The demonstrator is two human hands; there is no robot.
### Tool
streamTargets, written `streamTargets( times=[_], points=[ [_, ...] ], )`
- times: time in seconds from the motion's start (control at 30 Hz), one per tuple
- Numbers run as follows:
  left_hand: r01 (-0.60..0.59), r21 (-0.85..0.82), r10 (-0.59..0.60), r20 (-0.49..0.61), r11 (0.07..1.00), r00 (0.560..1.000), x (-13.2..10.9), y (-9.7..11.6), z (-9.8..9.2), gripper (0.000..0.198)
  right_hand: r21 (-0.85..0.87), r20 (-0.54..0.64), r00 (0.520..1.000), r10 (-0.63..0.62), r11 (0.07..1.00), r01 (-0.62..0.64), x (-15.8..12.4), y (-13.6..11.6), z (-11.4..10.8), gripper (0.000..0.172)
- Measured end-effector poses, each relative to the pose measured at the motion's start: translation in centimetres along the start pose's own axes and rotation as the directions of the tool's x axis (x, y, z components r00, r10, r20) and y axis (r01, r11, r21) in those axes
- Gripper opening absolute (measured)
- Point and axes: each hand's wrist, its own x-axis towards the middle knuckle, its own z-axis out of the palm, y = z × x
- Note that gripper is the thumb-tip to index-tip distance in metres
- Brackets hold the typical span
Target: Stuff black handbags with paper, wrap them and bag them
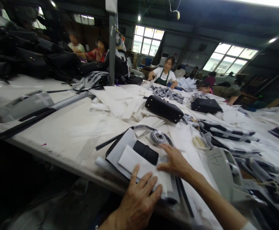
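Fingers spread, my left hand (141,196) lies on a white padding sheet (132,161) at the table's near edge. The sheet rests on a black bag (110,149) with a grey-white covering, seemingly lying flat. A small black pouch (145,151) sits at the sheet's far side. My right hand (176,161) is open beside the pouch, thumb and fingers apart, over some clear plastic; whether it touches the plastic I cannot tell. Just beyond its fingertips is a coiled, wrapped strap (157,136). A black strap (108,141) curves around the bag's far side.
White sheets (116,100) are piled beyond, with a finished black handbag (164,108) among them. Grey bag pieces (222,169) and wrapped straps crowd the right. Another grey bag (31,103) lies left. A post (112,48) rises behind; a person (164,75) works across the table.
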Motion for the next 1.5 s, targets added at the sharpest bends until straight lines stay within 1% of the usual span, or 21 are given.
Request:
streamTargets(
  times=[0.03,0.1,0.13,0.2,0.3,0.37,0.43,0.47,0.57,0.63,0.67,0.73,0.83,0.9,0.97,1.03,1.1,1.23,1.3,1.37,1.5],
  points=[
    [-0.004,0.011,0.005,-0.004,1.0,1.0,0.0,0.0,0.0,0.032,-0.029,-0.072,0.997,0.024,0.999,-0.026,-0.6,-0.3,0.3,0.083],
    [-0.003,0.027,0.003,0.003,1.0,1.0,0.0,-0.1,0.1,0.03,-0.029,-0.216,0.976,-0.01,1.0,0.004,-2.1,-1.4,0.9,0.067],
    [-0.001,0.03,0.001,0.009,1.0,1.0,0.0,0.0,0.3,0.03,-0.005,-0.257,0.965,-0.05,0.999,0.05,-2.9,-2.1,1.4,0.058],
    [-0.007,0.044,0.007,0.011,0.999,1.0,-0.1,0.1,0.4,0.03,0.046,-0.284,0.952,-0.114,0.99,0.133,-4.7,-3.9,2.8,0.045],
    [-0.075,0.094,0.073,0.03,0.993,0.997,-0.2,0.0,-0.2,0.039,-0.007,-0.316,0.93,-0.187,0.981,0.195,-7.2,-5.8,6.0,0.045],
    [-0.131,0.085,0.124,0.079,0.988,0.989,-0.1,-0.8,-1.6,0.043,-0.069,-0.341,0.912,-0.23,0.973,0.22,-8.2,-6.1,7.7,0.048],
    [-0.139,0.04,0.134,0.113,0.989,0.985,0.2,-2.9,-3.6,0.043,-0.114,-0.344,0.897,-0.279,0.96,0.255,-8.7,-6.1,8.4,0.058],
    [-0.119,0.026,0.115,0.115,0.993,0.987,0.4,-4.4,-4.8,0.042,-0.133,-0.339,0.892,-0.298,0.954,0.268,-8.8,-6.1,8.4,0.064],
    [-0.037,0.098,0.023,0.144,0.994,0.989,1.0,-9.7,-7.8,0.044,-0.2,-0.327,0.885,-0.332,0.939,0.279,-8.8,-6.4,7.7,0.078],
    [-0.053,0.09,0.034,0.198,0.995,0.98,1.0,-12.3,-8.9,0.041,-0.226,-0.311,0.891,-0.33,0.937,0.268,-8.5,-6.4,7.1,0.085],
    [-0.054,0.079,0.035,0.221,0.995,0.975,0.9,-12.9,-9.1,0.041,-0.23,-0.293,0.896,-0.333,0.934,0.272,-8.3,-6.3,6.8,0.088],
    [-0.03,0.074,0.012,0.24,0.997,0.971,0.2,-12.6,-9.2,0.042,-0.23,-0.235,0.906,-0.353,0.925,0.302,-7.6,-5.6,6.0,0.087],
    [0.033,0.122,-0.058,0.204,0.992,0.977,-1.3,-9.8,-9.0,0.044,-0.221,-0.12,0.917,-0.38,0.911,0.348,-6.6,-4.2,4.3,0.073],
    [0.059,0.142,-0.083,0.171,0.988,0.982,-1.9,-8.0,-9.1,0.039,-0.187,-0.06,0.929,-0.365,0.918,0.349,-6.2,-4.0,2.8,0.064],
    [0.073,0.135,-0.094,0.154,0.988,0.984,-1.9,-7.3,-9.3,0.036,-0.133,-0.046,0.94,-0.338,0.935,0.33,-5.8,-4.9,1.6,0.061],
    [0.08,0.122,-0.099,0.163,0.989,0.982,-1.3,-7.6,-9.5,0.034,-0.08,-0.065,0.94,-0.334,0.941,0.329,-5.3,-6.7,1.2,0.071],
    [0.078,0.129,-0.1,0.172,0.988,0.98,-0.9,-8.2,-9.4,0.033,-0.054,-0.1,0.934,-0.342,0.939,0.338,-4.7,-8.8,2.0,0.076],
    [0.052,0.196,-0.086,0.17,0.979,0.982,-1.9,-8.7,-8.1,0.036,-0.12,-0.231,0.917,-0.325,0.945,0.305,-4.1,-11.6,5.8,0.061],
    [0.043,0.222,-0.078,0.149,0.974,0.986,-3.1,-8.7,-7.3,0.041,-0.172,-0.311,0.893,-0.325,0.943,0.283,-4.1,-12.1,7.6,0.057],
    [0.051,0.223,-0.083,0.139,0.973,0.987,-3.9,-8.7,-6.9,0.043,-0.2,-0.357,0.877,-0.321,0.944,0.264,-4.1,-12.1,8.6,0.056],
    [0.066,0.17,-0.097,0.177,0.983,0.979,-3.4,-9.5,-7.4,0.033,-0.191,-0.345,0.886,-0.309,0.948,0.256,-3.8,-11.7,8.6,0.051]
  ],
)
